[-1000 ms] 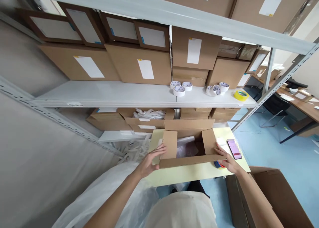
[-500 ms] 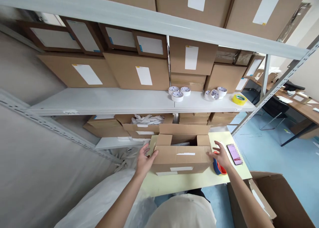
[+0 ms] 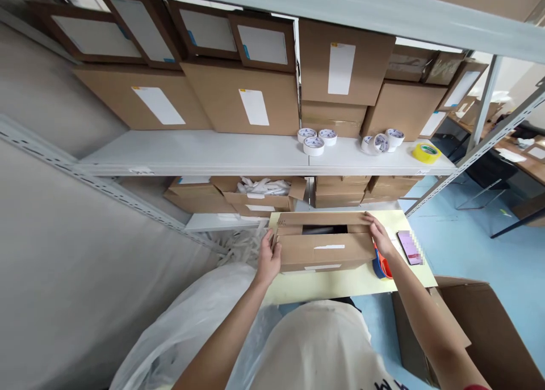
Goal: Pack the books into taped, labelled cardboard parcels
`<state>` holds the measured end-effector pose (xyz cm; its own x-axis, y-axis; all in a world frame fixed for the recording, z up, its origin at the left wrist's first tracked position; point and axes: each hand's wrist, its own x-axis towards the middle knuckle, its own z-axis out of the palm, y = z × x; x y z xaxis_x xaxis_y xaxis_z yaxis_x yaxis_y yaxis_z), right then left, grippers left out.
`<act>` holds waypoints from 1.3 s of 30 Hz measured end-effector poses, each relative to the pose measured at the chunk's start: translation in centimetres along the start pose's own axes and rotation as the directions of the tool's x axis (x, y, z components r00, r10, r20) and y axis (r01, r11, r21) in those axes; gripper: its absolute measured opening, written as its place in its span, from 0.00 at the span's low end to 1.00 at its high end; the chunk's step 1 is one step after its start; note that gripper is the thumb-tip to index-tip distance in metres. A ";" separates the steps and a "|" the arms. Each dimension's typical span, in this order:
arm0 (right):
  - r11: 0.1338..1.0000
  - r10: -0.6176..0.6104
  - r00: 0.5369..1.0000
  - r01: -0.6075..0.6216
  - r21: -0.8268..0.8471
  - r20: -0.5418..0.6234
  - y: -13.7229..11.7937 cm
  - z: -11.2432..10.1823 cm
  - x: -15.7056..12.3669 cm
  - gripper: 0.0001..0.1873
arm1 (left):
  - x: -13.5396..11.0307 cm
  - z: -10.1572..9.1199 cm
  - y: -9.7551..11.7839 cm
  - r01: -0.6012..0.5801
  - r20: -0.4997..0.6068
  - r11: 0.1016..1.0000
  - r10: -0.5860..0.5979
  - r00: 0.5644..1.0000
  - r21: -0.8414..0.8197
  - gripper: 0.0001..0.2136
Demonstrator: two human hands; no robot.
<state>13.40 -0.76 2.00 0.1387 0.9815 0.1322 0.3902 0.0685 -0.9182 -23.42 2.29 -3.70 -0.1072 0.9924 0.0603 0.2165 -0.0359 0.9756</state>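
Observation:
A brown cardboard box (image 3: 326, 252) stands on the pale yellow tabletop, white labels on its near side. Its far flap (image 3: 321, 218) is folded low over the side flaps, and a gap in the top shows a dark inside with something grey that I cannot make out. My left hand (image 3: 269, 259) grips the box's left end, thumb toward the near edge. At the far right corner, my right hand (image 3: 380, 237) has its fingers on the end of the far flap. Red and blue rolls (image 3: 382, 265) lie beside the box, below my right wrist.
A phone (image 3: 410, 248) lies right of the box on the tabletop (image 3: 315, 290). White tape rolls (image 3: 314, 146) and a yellow roll (image 3: 426, 152) sit on the shelf (image 3: 204, 154) with stacked cartons. A large open carton (image 3: 485, 322) stands at lower right, plastic sheeting (image 3: 187, 322) at lower left.
The box's far flap, upright before, has come down toward me over the side flaps. My right hand has moved from the near right corner to the far one. The view has tilted down.

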 end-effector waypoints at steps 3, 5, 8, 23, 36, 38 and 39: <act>0.993 -0.025 1.000 0.024 -0.117 -0.010 0.2 0.0 -0.8 0.35 | -0.2 -0.2 0.3 -0.052 -0.007 0.997 0.053 0.999 0.059 0.24; 0.976 -0.042 0.999 0.036 -0.216 -0.022 0.1 0.0 -1.0 0.34 | 0.1 -0.5 1.3 -0.142 -0.018 0.975 0.148 0.989 0.170 0.24; 0.940 -0.071 0.997 0.069 -0.335 0.007 0.1 0.3 -1.1 0.34 | 0.6 -0.7 4.0 -0.309 0.016 0.864 0.330 0.944 0.398 0.22; 0.924 -0.083 0.976 0.000 -0.383 -0.201 1.7 -1.2 -3.4 0.37 | 1.1 5.1 9.1 -0.673 0.654 0.375 0.197 0.730 0.638 0.43; 0.800 0.452 0.834 -0.537 -0.269 -0.317 12.1 0.4 -9.9 0.23 | 1.3 5.3 9.1 -0.650 0.646 0.370 0.154 0.748 0.664 0.41; 0.825 0.418 0.843 -0.508 -0.248 -0.338 11.4 -0.9 -9.1 0.20 | 1.0 5.1 9.0 -0.656 0.655 0.369 0.147 0.741 0.659 0.40; 0.840 0.393 0.850 -0.487 -0.238 -0.351 10.8 -1.9 -8.7 0.19 | 0.8 5.0 9.0 -0.663 0.663 0.362 0.145 0.735 0.655 0.40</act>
<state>18.10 -8.89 -8.39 0.5904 0.7985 -0.1178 0.4772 -0.4630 -0.7469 -16.70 3.37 4.05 0.5959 0.8018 0.0461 0.7854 -0.5938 0.1748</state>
